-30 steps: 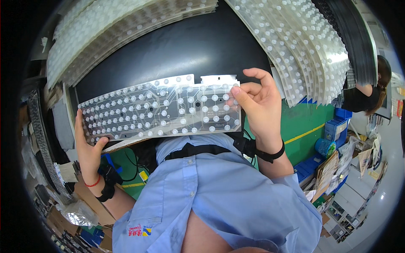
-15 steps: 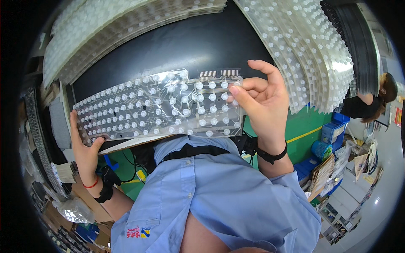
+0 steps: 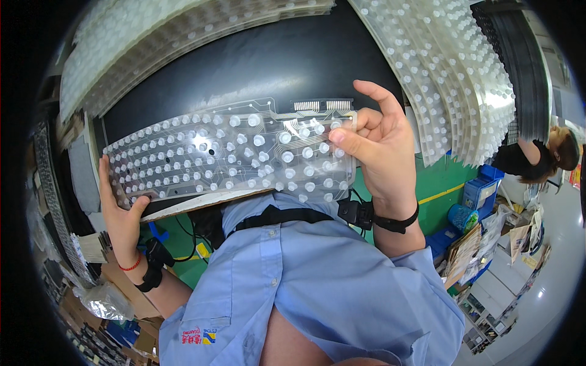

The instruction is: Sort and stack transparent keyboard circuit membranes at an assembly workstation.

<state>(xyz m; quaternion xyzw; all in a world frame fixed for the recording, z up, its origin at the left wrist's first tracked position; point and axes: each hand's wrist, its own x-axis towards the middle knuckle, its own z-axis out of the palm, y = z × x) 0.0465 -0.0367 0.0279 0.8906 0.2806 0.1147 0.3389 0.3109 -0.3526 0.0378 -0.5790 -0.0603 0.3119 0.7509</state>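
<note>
A clear keyboard membrane (image 3: 183, 155) with rows of white rubber domes and printed traces lies in front of me, along the near edge of the black work surface. My right hand (image 3: 381, 149) pinches its right end near the upper corner between thumb and bent fingers, with the index finger raised. That end is bent up and rippled, and the domes there sit out of line with the traces. Two striped connector tails (image 3: 322, 105) stick out at its far edge. My left hand (image 3: 123, 207) grips the left end, its thumb on the near edge and a finger along the side.
Stacks of domed sheets stand at the far left (image 3: 146, 52) and far right (image 3: 436, 73) of the black work surface (image 3: 256, 67). Beyond the right stack are dark piled panels (image 3: 528, 73) and another person (image 3: 534, 155). Blue bins (image 3: 479, 194) stand on the green floor.
The membrane's right end has gone from lying nearly flat to bent and rippled, lifted by my right hand. My left hand stays at the left end, shifted very slightly.
</note>
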